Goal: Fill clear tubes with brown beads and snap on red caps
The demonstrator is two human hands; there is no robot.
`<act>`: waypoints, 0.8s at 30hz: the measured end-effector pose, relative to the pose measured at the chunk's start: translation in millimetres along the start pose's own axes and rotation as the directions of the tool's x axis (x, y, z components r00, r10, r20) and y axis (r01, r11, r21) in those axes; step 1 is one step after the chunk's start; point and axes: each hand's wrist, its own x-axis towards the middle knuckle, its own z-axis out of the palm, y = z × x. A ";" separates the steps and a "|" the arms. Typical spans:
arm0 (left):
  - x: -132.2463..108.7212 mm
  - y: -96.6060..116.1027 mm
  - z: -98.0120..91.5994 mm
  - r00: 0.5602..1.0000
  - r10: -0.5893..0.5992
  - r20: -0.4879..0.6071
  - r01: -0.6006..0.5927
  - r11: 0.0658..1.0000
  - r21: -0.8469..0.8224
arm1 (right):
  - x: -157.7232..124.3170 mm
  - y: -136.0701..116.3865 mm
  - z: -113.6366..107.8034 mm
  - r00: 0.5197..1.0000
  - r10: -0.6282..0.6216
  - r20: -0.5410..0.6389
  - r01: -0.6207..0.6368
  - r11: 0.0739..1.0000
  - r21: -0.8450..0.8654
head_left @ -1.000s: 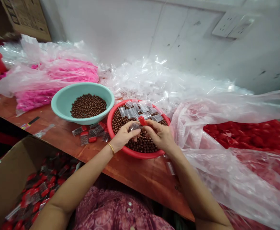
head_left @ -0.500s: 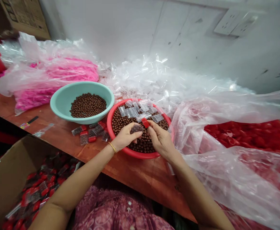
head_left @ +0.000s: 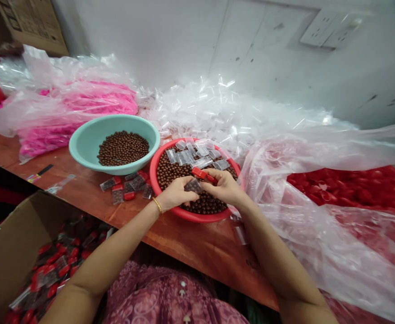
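Over the red basin (head_left: 154,180), my left hand (head_left: 175,195) is closed around a small clear plastic container (head_left: 193,186) with brown balls inside. My right hand (head_left: 228,186) pinches a red cap (head_left: 199,173) just above the container's upper end. Whether the cap touches the container I cannot tell. Brown balls (head_left: 211,204) fill the basin under both hands. Several clear, unfilled containers (head_left: 184,157) lie on the balls at the basin's far side. Left of the basin, several filled, red-capped containers (head_left: 118,193) rest on the table.
A light-blue bowl (head_left: 80,143) with brown balls stands to the left. Clear containers (head_left: 224,108) are heaped by the wall. Bags hold pink pieces (head_left: 109,98) and red caps (head_left: 356,189). A cardboard box (head_left: 11,243) of red-capped containers sits below the table edge (head_left: 143,234).
My right hand has brought the red cap leftward to the container's upper end, its fingers now bent over it. My left hand still grips the container, slightly tilted.
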 end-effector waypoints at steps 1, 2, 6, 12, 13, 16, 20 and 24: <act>-0.2 0.5 0.0 1.000 -0.012 0.016 0.012 1.000 0.009 | -0.5 0.3 -0.7 1.000 -0.015 0.015 0.016 1.000 -0.027; -0.5 1.1 0.1 0.999 -0.022 0.029 0.022 1.000 0.014 | -1.1 1.2 -0.8 0.999 -0.029 0.022 0.030 0.998 -0.055; -2.0 4.2 1.1 0.998 -0.049 0.037 0.049 0.999 0.015 | -1.3 8.5 3.0 0.997 -0.067 -0.031 0.062 0.989 -0.133; -3.4 6.8 1.3 0.997 -0.054 0.050 0.052 0.998 0.028 | -1.1 13.7 6.3 0.958 -0.005 -0.287 -0.054 0.979 -0.199; -3.3 6.5 1.1 0.998 -0.047 0.044 0.046 0.998 0.030 | -3.4 12.1 5.7 0.966 0.005 -0.258 -0.055 0.981 -0.187; -2.8 4.4 1.0 1.000 -0.007 0.007 0.007 0.999 0.042 | -13.6 6.9 4.0 0.987 0.007 -0.158 -0.032 0.987 -0.156; -2.0 0.0 1.5 0.992 0.111 -0.057 -0.107 0.992 0.068 | -25.8 7.3 7.4 0.989 -0.080 -0.125 0.048 0.969 -0.241; -1.5 -4.9 2.2 0.964 0.238 -0.116 -0.213 0.957 0.195 | -29.4 12.3 12.7 0.987 -0.134 -0.084 0.090 0.915 -0.393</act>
